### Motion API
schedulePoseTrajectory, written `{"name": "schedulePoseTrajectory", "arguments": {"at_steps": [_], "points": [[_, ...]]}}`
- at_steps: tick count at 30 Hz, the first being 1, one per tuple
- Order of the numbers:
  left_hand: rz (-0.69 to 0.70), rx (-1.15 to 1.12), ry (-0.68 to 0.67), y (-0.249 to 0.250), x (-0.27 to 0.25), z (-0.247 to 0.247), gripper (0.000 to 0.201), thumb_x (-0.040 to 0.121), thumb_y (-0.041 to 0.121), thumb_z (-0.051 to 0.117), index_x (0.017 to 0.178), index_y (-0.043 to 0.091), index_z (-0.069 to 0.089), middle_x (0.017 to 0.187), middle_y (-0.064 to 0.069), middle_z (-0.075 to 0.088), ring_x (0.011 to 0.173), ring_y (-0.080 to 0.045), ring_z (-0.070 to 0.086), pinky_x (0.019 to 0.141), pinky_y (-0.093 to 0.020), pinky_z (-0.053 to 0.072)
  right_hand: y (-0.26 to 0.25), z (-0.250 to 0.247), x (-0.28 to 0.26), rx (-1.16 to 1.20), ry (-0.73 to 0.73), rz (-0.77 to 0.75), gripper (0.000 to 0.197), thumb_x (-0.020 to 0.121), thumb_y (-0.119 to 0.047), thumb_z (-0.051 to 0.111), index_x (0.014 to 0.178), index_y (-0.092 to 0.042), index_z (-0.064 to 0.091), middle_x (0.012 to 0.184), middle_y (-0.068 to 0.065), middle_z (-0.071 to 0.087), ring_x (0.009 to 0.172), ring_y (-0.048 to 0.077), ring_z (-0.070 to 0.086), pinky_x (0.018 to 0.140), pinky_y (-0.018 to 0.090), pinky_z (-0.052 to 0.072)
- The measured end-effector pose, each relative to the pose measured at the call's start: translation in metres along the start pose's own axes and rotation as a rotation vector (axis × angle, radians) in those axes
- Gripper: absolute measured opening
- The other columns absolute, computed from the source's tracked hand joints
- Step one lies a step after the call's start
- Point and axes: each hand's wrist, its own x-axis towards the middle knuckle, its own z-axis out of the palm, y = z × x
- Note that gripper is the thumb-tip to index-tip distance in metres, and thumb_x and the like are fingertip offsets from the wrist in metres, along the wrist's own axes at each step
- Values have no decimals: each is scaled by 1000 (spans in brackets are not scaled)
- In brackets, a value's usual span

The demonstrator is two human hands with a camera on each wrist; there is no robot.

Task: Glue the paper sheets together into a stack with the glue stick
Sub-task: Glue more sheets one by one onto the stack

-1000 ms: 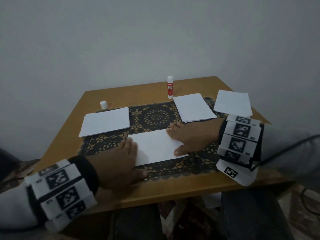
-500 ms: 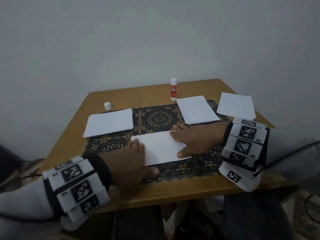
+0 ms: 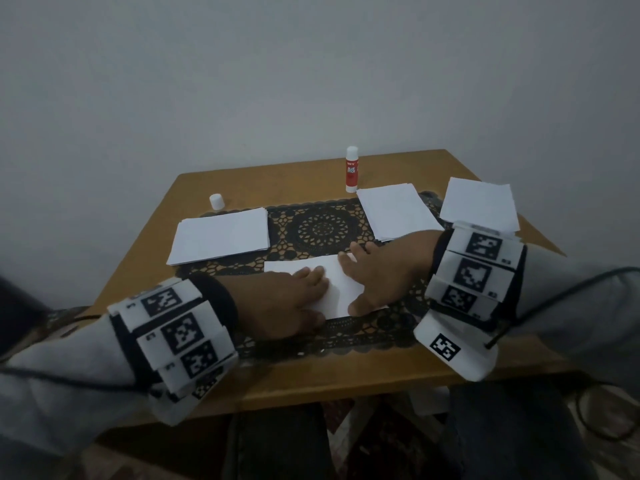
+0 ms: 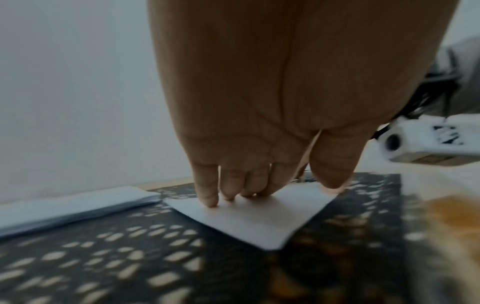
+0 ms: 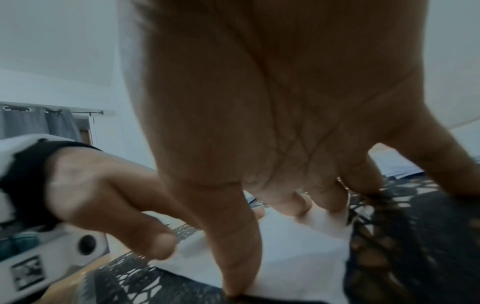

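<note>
Head view: left hand [image 3: 289,306] and right hand [image 3: 377,271] lie flat, fingers straight, on the middle paper sheet [image 3: 341,289] — sheet under and between both. Glue stick [image 3: 352,169] upright, well beyond the right hand's fingers.

Left wrist view: fingertips [image 4: 207,197] press the sheet [image 4: 249,222] directly beneath.

Right wrist view: fingers [image 5: 233,236] spread, tips on sheet [image 5: 291,257] — left hand [image 5: 103,201] just beside.

The wooden tabletop [image 3: 311,372] carries a black lace mat [image 3: 322,230]. Directly on the wood stand an upright glue stick [image 3: 352,169] at the back, a small white cap [image 3: 216,201] and 1 paper pile [image 3: 479,204] far right.
</note>
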Motion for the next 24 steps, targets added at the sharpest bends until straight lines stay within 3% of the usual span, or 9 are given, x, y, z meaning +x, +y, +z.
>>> {"name": "schedulePoseTrajectory", "arguments": {"at_steps": [5,10,15,18,20,24], "points": [[-97,79,61,-7,14,-11,66,102,40,28,152,8,-1,160,-9,-6,147,-22,8,119,-33,13,-2,-5,-1,-23,-10,16,91,96,-57,41,154,-9,-12,162,14,2,149,30,7,117,46,22],[-25,60,77,9,18,-11,67,102,40,32,153,10,0,161,-8,-2,147,-22,11,118,-33,16,-3,-3,1,-15,19,18,89,97,-56,41,154,-9,-8,162,15,10,148,31,14,115,43,25],[-125,76,179,-12,12,-8,71,96,49,43,150,10,18,158,-6,19,138,-22,33,113,-33,30,-3,-2,-1,27,21,14,91,96,-55,44,154,-10,-10,162,14,-2,149,31,8,117,45,21],[-171,92,76,-8,4,-1,85,93,58,39,152,7,4,160,-9,6,143,-25,26,116,-35,27,-2,2,0,53,38,-3,93,95,-57,46,154,-13,-10,162,13,-10,148,35,8,118,49,20],[-117,64,50,1,-2,1,85,93,59,38,152,10,1,161,-7,2,144,-24,22,117,-35,24,0,4,0,64,51,-11,93,94,-57,46,154,-13,-9,162,13,-10,148,37,8,118,49,20],[-14,10,130,4,-4,1,68,95,51,42,151,17,23,160,-3,13,142,-20,26,116,-36,26,-2,6,-9,78,112,-68,87,95,-55,48,155,-12,1,162,14,-3,147,35,16,117,44,26]]}}
